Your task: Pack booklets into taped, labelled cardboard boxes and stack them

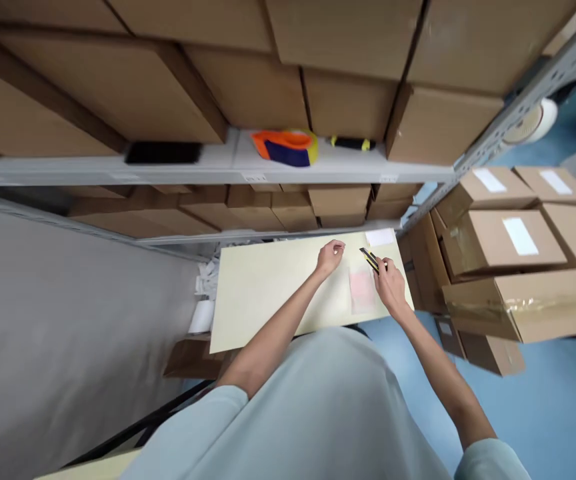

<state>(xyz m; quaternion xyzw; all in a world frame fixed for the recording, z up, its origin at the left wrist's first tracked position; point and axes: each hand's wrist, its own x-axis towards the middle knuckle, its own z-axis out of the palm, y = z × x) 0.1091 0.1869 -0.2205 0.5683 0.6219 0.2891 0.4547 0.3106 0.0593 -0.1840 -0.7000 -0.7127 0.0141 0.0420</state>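
My right hand (391, 283) is wrapped round a black and yellow box cutter (369, 259), its tip pointing up and to the left above the pale tabletop (268, 280). To its left, my left hand (330, 259) hovers over the same top with its fingers curled into a pinch. Whether anything small sits between those fingertips I cannot make out. Between and below the hands lies a flat clear bag with a pink sheet (362, 290). A white paper slip (380, 237) rests at the far right corner of the table.
A shelf (218, 160) behind the table carries cardboard boxes (253, 87), an orange tape dispenser (285, 147), a black and yellow tool (352, 143) and a flat black object (163, 153). Labelled cartons (513, 240) are stacked on the right. A white roll (202, 317) stands beyond the table's left edge.
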